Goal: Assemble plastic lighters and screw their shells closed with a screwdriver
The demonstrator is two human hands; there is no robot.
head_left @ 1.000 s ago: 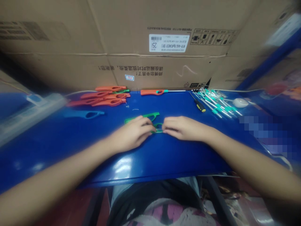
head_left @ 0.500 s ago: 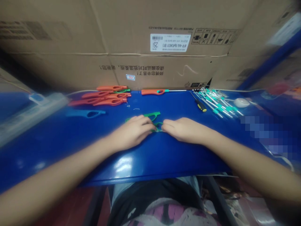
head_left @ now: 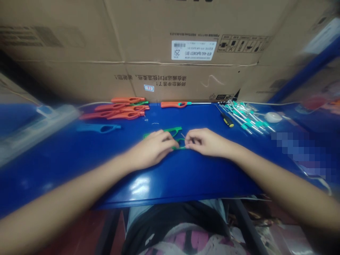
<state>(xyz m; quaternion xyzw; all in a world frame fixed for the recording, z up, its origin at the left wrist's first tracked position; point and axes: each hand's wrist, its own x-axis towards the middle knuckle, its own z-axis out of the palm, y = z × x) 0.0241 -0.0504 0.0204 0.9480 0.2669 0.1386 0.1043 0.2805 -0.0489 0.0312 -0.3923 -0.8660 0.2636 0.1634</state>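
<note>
My left hand (head_left: 159,145) is closed on a green lighter casing (head_left: 181,143), whose looped end shows past the fingertips; the rest lies under my palm. Just behind it on the blue table rests a second green casing piece (head_left: 174,131), partly covered by my left hand. My right hand (head_left: 200,141) is pinched at the looped end, its fingertips touching or very near the rim. A thin, pale sliver pokes out by the right fingers, too small to name.
Orange lighter casings (head_left: 124,114) lie piled at the back left, above a blue casing (head_left: 99,128). An assembled orange lighter (head_left: 174,104) lies along the cardboard (head_left: 148,46). Metal lighter tubes with teal parts (head_left: 247,118) and a screwdriver (head_left: 227,120) are at the back right.
My right fingers have lifted and shifted slightly back from the casing's loop, and a thin sliver now shows beside them. My left hand stays on the casing.
</note>
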